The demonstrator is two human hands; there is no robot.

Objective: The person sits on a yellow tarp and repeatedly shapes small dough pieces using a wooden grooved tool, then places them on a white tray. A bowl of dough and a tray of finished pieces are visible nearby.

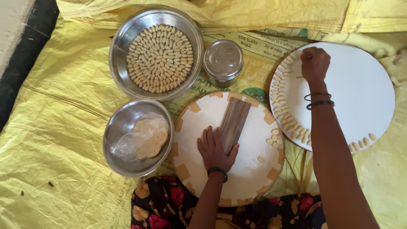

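Steel bowl of shaped dough pieces (160, 57) sits at the yellow sheet's (55, 140) far edge, a lidded steel tin (223, 61) beside it, wrapped dough in a second bowl (123, 123) nearer. Left hand (215, 149) lies flat, fingers spread, against the ridged wooden paddle (233, 123) on the round board (254, 169). Right hand (314, 63) pinches a small piece at the white tray's (360, 85) far rim.

I see soft, even daylight — glare on the steel tin's lid (223, 59); shadows faint beside it; focus sharp.
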